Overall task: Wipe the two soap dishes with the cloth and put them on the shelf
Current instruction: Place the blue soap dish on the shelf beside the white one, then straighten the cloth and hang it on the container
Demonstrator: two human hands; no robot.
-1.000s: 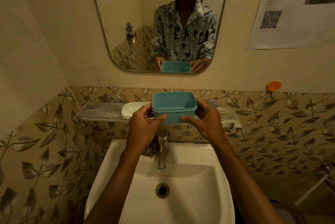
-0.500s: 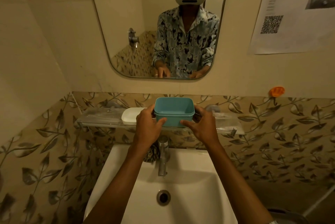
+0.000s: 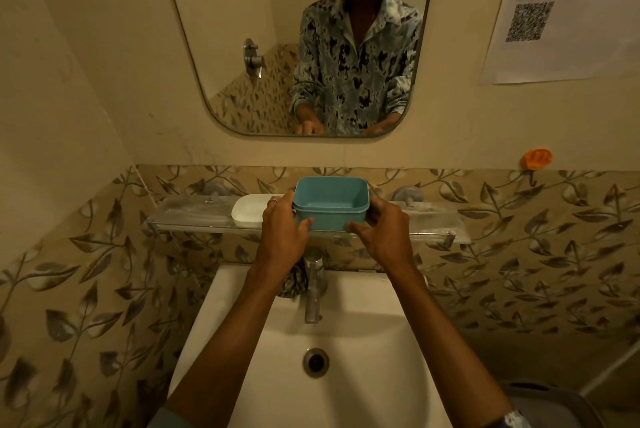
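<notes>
Two soap dishes: one blue (image 3: 330,204), one white (image 3: 250,207); two hands (image 3: 282,231) (image 3: 382,233).

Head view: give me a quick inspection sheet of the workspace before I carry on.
Surface: clear shelf on the tiled wall above the white sink.
Job's things: blue soap dish upright at the shelf; white soap dish on the shelf beside it; patterned cloth bunched behind the tap.
Clutter: nothing seen on the shelf.
Grippers: left hand and right hand hold the blue dish by its ends.
Cables: nothing seen.
Surroundings: mirror, paper notice, orange hook.
</notes>
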